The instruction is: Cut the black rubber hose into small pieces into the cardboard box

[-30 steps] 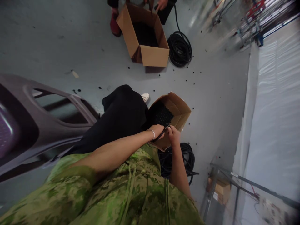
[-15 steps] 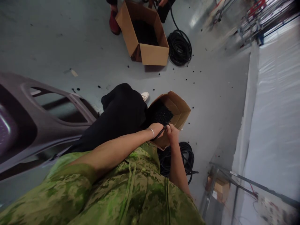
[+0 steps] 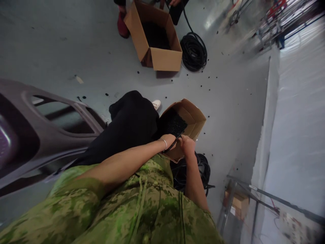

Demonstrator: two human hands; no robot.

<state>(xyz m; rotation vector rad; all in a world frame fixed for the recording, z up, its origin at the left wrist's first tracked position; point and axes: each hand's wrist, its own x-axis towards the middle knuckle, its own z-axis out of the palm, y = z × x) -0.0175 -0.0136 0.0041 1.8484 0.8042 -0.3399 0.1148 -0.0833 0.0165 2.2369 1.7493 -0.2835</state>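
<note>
My left hand (image 3: 168,140), with a bracelet at the wrist, is closed around a black hose-like strip (image 3: 173,145). Beside it my right hand (image 3: 187,145) is closed too, its fingers pinched at the strip's end by the left fingers. Whatever lies between the right fingertips is too small to make out. Both hands are over the near edge of an open cardboard box (image 3: 195,115). Inside that box lies a heap of small black pieces (image 3: 175,122). A coil of black hose (image 3: 204,169) rests on the floor, partly behind my right forearm.
Ahead stands a larger cardboard box (image 3: 166,60) with black pieces inside, beside another black coil (image 3: 194,52). A co-worker's hand (image 3: 175,2) and red shoe (image 3: 123,27) show there. A grey car body panel (image 3: 58,132) is at left, a metal frame (image 3: 230,206) at lower right.
My right hand has shifted very slightly, its fingers still pinched beside the left hand. My left hand keeps its hold on the strip. The boxes and coils stay in place.
</note>
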